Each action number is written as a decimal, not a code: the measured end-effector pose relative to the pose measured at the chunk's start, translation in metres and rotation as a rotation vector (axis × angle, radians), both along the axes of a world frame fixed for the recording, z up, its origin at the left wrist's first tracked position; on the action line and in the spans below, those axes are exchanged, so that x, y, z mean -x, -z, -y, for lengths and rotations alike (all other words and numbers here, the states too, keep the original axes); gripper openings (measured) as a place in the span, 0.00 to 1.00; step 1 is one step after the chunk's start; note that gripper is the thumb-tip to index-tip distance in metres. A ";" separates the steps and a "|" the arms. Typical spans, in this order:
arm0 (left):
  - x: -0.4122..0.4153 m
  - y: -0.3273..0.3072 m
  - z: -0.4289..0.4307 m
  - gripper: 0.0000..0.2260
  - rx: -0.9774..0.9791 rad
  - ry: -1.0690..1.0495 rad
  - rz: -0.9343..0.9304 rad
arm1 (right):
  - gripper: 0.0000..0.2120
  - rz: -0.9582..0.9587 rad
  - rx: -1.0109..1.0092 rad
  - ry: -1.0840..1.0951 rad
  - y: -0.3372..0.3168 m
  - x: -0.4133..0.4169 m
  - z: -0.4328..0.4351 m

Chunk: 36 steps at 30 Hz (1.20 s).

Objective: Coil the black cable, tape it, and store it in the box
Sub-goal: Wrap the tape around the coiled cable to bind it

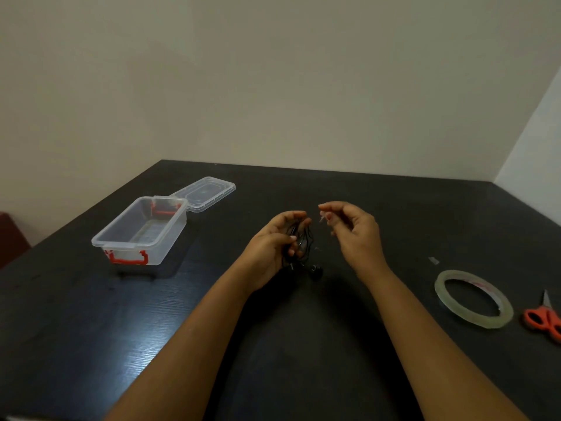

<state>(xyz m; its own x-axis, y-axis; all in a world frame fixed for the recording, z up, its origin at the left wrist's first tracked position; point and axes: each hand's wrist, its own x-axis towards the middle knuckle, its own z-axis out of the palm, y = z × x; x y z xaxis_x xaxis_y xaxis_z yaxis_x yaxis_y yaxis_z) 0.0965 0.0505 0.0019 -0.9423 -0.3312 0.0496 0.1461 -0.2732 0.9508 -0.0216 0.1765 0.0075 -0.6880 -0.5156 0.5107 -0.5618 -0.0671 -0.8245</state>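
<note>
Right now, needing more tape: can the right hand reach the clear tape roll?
Probably yes: nothing blocks the black table between the right hand and the clear tape roll, though it pinches a small clear scrap.

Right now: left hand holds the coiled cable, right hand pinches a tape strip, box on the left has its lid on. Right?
No. The head view shows the box open, its lid lying behind it. The left hand does hold the coiled cable; the right hand pinches a tape strip.
</note>
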 end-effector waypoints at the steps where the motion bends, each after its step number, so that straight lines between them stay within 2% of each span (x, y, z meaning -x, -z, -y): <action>1: 0.000 0.000 0.000 0.18 0.024 -0.018 -0.008 | 0.09 0.050 -0.003 -0.022 0.001 -0.001 0.001; 4: 0.000 0.002 -0.001 0.10 0.233 -0.107 -0.013 | 0.10 0.123 -0.006 -0.075 0.004 -0.007 0.005; 6: 0.000 0.001 -0.005 0.08 0.296 -0.157 -0.012 | 0.10 0.148 -0.011 -0.096 0.004 -0.012 0.008; 13: 0.008 0.010 -0.006 0.06 0.337 -0.391 0.025 | 0.09 0.136 -0.041 -0.107 0.004 -0.019 0.009; 19: 0.009 0.010 -0.006 0.03 0.323 -0.409 -0.030 | 0.09 0.117 -0.056 -0.104 0.004 -0.019 0.008; 26: 0.008 0.008 -0.004 0.04 0.298 -0.375 -0.006 | 0.08 0.138 -0.078 -0.159 0.004 -0.020 0.009; 33: 0.009 0.010 -0.003 0.05 0.273 -0.387 -0.007 | 0.10 0.300 -0.096 -0.269 0.003 -0.022 0.010; 36: 0.011 0.013 -0.003 0.05 0.303 -0.388 -0.016 | 0.07 0.306 -0.103 -0.243 0.003 -0.023 0.010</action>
<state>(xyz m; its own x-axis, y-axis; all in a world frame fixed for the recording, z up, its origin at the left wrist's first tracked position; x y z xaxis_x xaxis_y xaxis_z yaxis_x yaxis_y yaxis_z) 0.0854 0.0534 -0.0114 -0.7508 -0.6257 0.2118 0.1980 0.0927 0.9758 0.0013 0.1660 0.0040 -0.6521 -0.7198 0.2382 -0.2670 -0.0761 -0.9607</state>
